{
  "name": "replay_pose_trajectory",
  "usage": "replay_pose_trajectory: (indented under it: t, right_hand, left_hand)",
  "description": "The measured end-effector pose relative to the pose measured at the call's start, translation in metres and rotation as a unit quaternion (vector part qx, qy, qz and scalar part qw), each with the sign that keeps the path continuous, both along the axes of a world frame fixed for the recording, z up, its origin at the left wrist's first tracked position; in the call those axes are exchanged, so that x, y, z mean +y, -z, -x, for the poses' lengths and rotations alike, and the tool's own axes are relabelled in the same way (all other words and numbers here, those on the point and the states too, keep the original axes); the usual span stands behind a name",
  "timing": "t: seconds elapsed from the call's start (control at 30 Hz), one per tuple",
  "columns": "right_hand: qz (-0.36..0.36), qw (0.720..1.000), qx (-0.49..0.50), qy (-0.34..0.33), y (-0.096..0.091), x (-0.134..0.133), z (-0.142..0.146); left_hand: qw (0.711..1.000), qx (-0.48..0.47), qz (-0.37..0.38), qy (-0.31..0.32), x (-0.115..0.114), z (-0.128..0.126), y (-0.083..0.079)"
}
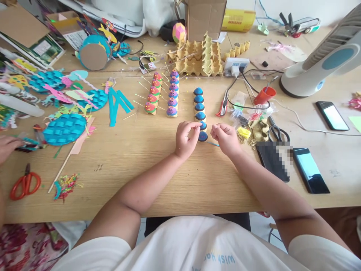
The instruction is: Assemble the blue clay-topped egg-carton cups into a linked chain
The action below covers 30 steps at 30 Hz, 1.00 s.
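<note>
A row of blue-topped egg-carton cups [199, 99] with dark rims runs away from me in the middle of the table. My left hand [186, 140] is closed in a pinch, its fingertips beside the nearer cups of this row. To the right of the row, my right hand [225, 140] is closed too, thumb against fingers. Whatever either pinch holds is too small or hidden to make out. A thin blue strip [213, 144] lies by the right fingertips. Left of the row stand a purple-and-blue cup row [172, 94] and a red-and-green cup row [153, 94], with pins sticking out.
Blue woven paper crafts [64, 128] and orange scissors [25, 185] lie left, near another person's hand [9, 146]. Egg cartons [197, 58] stand behind. To the right are a red cutter [222, 104], an orange cup [264, 95], black scissors [278, 131], phones [311, 171] and a fan [318, 60].
</note>
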State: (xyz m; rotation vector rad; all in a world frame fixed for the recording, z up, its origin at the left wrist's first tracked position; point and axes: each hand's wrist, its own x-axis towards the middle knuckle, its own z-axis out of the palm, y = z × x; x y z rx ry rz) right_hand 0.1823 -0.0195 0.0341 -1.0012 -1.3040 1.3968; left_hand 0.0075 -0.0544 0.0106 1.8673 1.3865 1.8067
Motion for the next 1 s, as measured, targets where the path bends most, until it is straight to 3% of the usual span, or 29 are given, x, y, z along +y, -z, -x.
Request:
replay_pose_trajectory:
  t: [0.27, 0.47, 0.77, 1.0]
  right_hand:
    - [-0.074, 0.994, -0.079, 0.031, 0.001, -0.020, 0.009]
    - [-0.127, 0.985, -0.112, 0.000, 0.006, -0.015, 0.000]
    - [-0.140, 0.986, -0.071, -0.063, 0.006, -0.013, 0.001]
    - [-0.118, 0.989, -0.055, -0.066, 0.010, -0.013, 0.001]
  left_hand:
    - [0.999, 0.002, 0.028, 0.020, -0.004, -0.001, -0.003]
    - [0.998, 0.029, 0.016, 0.049, -0.009, -0.001, -0.009]
    - [0.995, 0.081, 0.017, 0.052, -0.008, -0.001, -0.011]
    - [0.995, 0.073, 0.029, 0.053, -0.008, 0.000, -0.011]
